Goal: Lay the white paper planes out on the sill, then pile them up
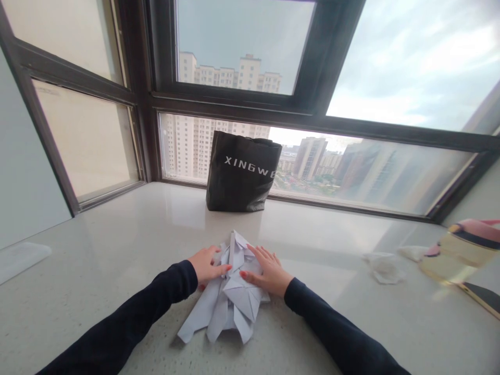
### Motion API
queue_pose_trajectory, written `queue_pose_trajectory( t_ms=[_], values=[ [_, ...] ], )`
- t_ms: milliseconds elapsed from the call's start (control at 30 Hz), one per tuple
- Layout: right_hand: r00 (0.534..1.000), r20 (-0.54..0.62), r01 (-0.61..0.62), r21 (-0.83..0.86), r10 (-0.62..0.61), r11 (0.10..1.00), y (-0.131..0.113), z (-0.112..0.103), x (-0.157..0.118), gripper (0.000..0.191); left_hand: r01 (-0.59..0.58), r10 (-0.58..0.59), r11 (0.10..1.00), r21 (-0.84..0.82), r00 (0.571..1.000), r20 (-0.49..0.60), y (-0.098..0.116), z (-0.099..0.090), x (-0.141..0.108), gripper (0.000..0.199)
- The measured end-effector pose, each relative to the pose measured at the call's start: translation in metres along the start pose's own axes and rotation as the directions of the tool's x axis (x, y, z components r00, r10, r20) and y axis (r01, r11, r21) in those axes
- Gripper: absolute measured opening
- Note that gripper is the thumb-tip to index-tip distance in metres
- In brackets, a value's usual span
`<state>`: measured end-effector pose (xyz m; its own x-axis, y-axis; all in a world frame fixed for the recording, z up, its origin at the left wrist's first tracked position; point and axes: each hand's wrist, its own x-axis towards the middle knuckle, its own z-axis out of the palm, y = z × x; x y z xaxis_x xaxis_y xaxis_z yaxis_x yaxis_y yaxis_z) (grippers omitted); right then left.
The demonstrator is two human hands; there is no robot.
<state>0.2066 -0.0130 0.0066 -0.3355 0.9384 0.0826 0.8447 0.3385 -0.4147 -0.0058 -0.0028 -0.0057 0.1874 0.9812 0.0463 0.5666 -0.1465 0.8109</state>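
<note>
A heap of folded white paper pieces (242,296) lies on the pale stone sill, with a pointed piece at its far end and several long folded strips towards me. My left hand (209,266) rests on the heap's left side, its thumb lying across the paper and some fingers partly hidden at the edge. On the right side, my right hand (267,272) lies with fingers spread over the paper, its thumb pointing left. The two thumbs are a short way apart. Both hands touch the paper and neither is closed round it.
Behind the heap a black bag (244,174) with white letters stands against the window. To the right are a crumpled clear wrapper (385,268) and a yellow and pink object (461,252). A white flat item (23,259) lies at far left.
</note>
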Motion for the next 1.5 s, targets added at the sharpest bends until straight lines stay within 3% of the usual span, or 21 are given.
queue_pose_trajectory(
  t_ms=[100,167,333,433,567,667,767,833,900,1033,1167,1233,1300,1400,1500],
  values=[
    [0.992,-0.043,0.121,0.139,-0.116,0.983,-0.017,0.000,-0.004,0.074,0.153,-0.096,0.956,-0.252,0.969,0.226,0.009,0.009,-0.002,0.071],
    [0.985,-0.113,0.154,0.237,-0.130,0.959,-0.023,-0.002,-0.004,0.072,0.136,-0.050,0.924,-0.357,0.970,0.238,0.014,0.012,-0.003,0.073],
    [0.971,-0.233,0.163,0.464,-0.057,0.871,-0.025,-0.005,0.000,0.056,-0.041,0.115,0.889,-0.457,0.984,0.134,0.020,0.016,-0.004,0.060],
    [0.950,-0.310,0.193,0.494,-0.036,0.848,-0.025,-0.013,0.001,0.042,-0.104,0.179,0.846,-0.523,0.979,0.095,0.029,0.015,-0.006,0.058],
    [0.860,-0.505,0.300,0.380,-0.076,0.875,-0.030,-0.035,-0.004,0.033,-0.296,0.310,0.775,-0.559,0.948,-0.072,0.043,0.000,-0.008,0.050],
    [0.784,-0.599,0.385,0.261,-0.165,0.885,-0.036,-0.049,-0.010,0.031,-0.329,0.300,0.809,-0.487,0.944,-0.140,0.043,-0.019,-0.004,0.035],
    [0.835,-0.481,0.424,0.249,-0.269,0.871,-0.044,-0.060,-0.017,0.033,-0.294,0.218,0.864,-0.408,0.950,-0.222,0.036,-0.038,0.002,0.025],
    [0.887,-0.312,0.420,0.242,-0.340,0.874,-0.049,-0.067,-0.021,0.038,-0.258,0.133,0.885,-0.387,0.937,-0.322,0.029,-0.048,0.007,0.022],
    [0.908,-0.150,0.415,0.196,-0.391,0.889,-0.053,-0.074,-0.027,0.044,-0.227,0.069,0.899,-0.374,0.917,-0.392,0.024,-0.054,0.011,0.023],
    [0.897,0.111,0.420,0.082,-0.427,0.904,-0.059,-0.072,-0.042,0.072,-0.189,0.051,0.916,-0.354,0.930,-0.365,0.022,-0.055,0.014,0.023],
    [0.859,0.347,0.413,-0.034,-0.377,0.910,-0.058,-0.042,-0.050,0.102,-0.146,0.022,0.920,-0.362,0.945,-0.326,0.023,-0.046,0.013,0.022],
    [0.871,0.358,0.398,-0.112,-0.337,0.910,-0.053,-0.026,-0.045,0.100,-0.133,0.002,0.917,-0.375,0.944,-0.330,0.022,-0.042,0.013,0.022],
    [0.909,0.291,0.359,-0.185,-0.298,0.915,-0.046,-0.017,-0.035,0.088,-0.120,-0.023,0.913,-0.391,0.940,-0.342,0.019,-0.043,0.015,0.023],
    [0.975,0.100,0.219,-0.264,-0.199,0.939,-0.040,-0.019,-0.023,0.066,-0.084,-0.090,0.896,-0.436,0.927,-0.365,0.011,-0.053,0.020,0.026],
    [0.975,-0.002,0.218,-0.220,-0.224,0.951,-0.046,-0.027,-0.022,0.059,-0.031,-0.190,0.865,-0.500,0.904,-0.383,0.002,-0.062,0.024,0.031]
  ],
)
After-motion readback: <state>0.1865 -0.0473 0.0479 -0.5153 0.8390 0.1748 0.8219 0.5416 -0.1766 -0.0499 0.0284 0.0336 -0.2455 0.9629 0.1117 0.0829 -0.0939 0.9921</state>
